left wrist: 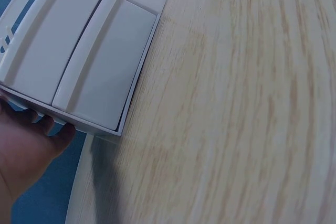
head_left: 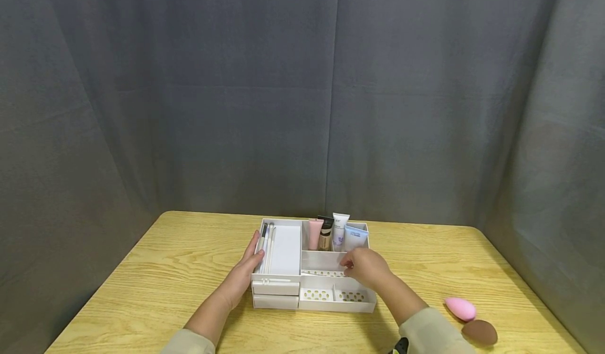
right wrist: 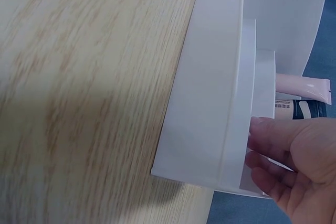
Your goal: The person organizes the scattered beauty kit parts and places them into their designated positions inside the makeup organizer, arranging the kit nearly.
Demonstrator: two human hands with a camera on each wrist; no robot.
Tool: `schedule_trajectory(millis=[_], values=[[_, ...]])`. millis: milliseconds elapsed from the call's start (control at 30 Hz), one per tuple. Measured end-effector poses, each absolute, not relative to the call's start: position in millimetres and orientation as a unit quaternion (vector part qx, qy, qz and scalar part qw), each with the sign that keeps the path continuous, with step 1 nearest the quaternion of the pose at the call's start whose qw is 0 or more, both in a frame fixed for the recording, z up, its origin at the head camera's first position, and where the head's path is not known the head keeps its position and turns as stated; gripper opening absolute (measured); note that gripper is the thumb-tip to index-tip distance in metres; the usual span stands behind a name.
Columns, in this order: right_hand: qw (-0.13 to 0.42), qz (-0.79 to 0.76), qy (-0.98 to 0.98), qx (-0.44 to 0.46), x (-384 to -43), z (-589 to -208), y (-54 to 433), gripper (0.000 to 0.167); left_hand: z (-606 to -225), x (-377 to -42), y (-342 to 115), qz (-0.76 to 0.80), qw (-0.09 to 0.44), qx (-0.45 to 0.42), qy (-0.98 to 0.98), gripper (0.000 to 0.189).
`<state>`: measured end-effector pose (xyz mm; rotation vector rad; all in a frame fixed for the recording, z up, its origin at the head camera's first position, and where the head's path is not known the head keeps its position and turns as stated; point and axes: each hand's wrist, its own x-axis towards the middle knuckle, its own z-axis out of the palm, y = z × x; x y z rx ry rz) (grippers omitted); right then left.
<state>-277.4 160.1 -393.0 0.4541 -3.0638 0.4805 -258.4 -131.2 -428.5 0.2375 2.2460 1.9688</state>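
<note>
A white desktop organizer (head_left: 279, 221) stands at the table's middle. My left hand (head_left: 243, 272) rests along its left side, fingers reaching up the outer wall and thumb at the rim beside several makeup brushes (head_left: 267, 249). In the left wrist view, its fingertips lie against the side near two drawers (left wrist: 105, 61). My right hand (head_left: 371, 267) reaches over the middle right compartment. Its thumb and bent fingers meet at a thin white panel (right wrist: 265, 77); I cannot tell whether they pinch it. Behind stand a pink tube (head_left: 315, 233), a dark-capped bottle (head_left: 325, 238), a white tube (head_left: 339, 230) and a light blue tube (head_left: 355, 237).
A pink makeup sponge (head_left: 460, 309) and a brown makeup sponge (head_left: 479, 332) lie near the right front of the wooden table (head_left: 189, 264). Low front compartments (head_left: 337, 305) have perforated floors. Grey curtains (head_left: 236, 107) hang behind and at the sides.
</note>
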Motion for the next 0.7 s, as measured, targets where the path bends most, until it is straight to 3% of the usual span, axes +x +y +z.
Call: schedule_trajectory(millis=[700], values=[[0.019,0.283,-0.951,0.127,-263.0,-385.4,182.9,0.016,-429.4,-257.7,-130.6,0.659,0.074,0.08,0.744,0.064]])
